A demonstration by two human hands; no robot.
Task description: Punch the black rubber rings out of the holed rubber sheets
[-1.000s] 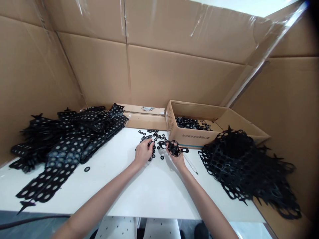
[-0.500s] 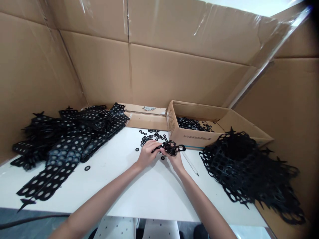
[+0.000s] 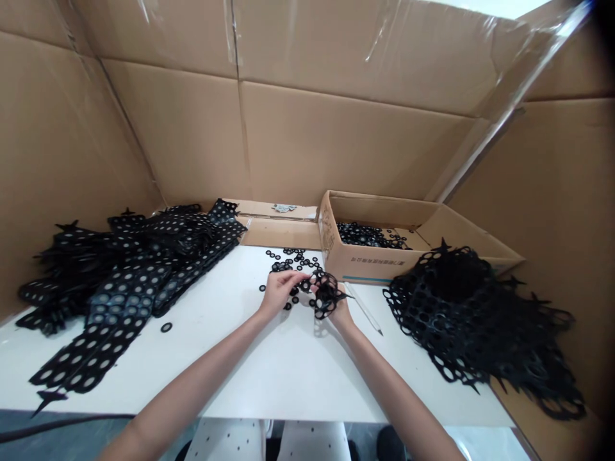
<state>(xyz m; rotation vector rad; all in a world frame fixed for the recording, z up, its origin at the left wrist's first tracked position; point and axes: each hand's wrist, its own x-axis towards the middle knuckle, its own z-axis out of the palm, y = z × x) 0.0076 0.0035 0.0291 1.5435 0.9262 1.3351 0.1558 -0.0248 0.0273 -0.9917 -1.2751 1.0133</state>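
My right hand holds a bunched piece of black punched sheet full of round holes. My left hand reaches across, its thumb and fingertips pinching the sheet's near edge. Many small black rings lie scattered on the white table just beyond and between my hands. A white stylus-like tool lies to the right of my right hand. Part of the sheet is hidden by my fingers.
Long punched black strips are heaped at the left, and a tangled pile of punched sheet lies at the right. A cardboard box at the back holds black rings. Cardboard panels wall the table's back and sides.
The black sheet has become more tightly bunched and sits slightly lower in my right hand. My left hand has drawn a little to the left, and the view has shifted slightly.
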